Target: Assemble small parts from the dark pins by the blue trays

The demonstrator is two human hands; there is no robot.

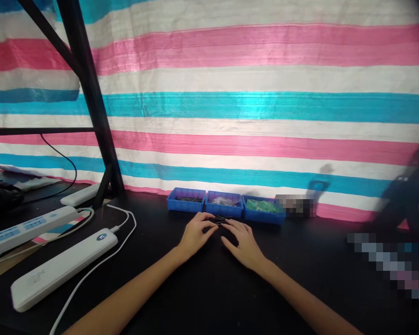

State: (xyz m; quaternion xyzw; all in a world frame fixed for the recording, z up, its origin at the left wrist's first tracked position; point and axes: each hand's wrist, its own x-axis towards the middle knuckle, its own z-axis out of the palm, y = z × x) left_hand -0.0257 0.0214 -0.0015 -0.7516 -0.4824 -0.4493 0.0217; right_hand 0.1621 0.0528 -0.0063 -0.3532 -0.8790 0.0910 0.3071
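Several thin black rods (222,218) lie close together between my two hands, just in front of the blue bins; their exact kind is too small to tell. My left hand (195,235) has its thumb and fingers closed around their left ends. From the other side, my right hand (243,241) rests its outstretched fingertips at the right ends, with its thumb apart and lower down. Behind the hands stand a left blue bin (168,204) with dark thin pieces, a middle blue bin (223,211) with clear plastic pieces, and a right blue bin (265,217) with green packets.
On the left of the black tabletop (195,298) lie a white power bank-like device (64,270) with a white cable (91,270) and a white power strip (31,228). A black metal frame (91,93) rises there. A striped sheet (247,107) hangs behind. Blurred items sit right.
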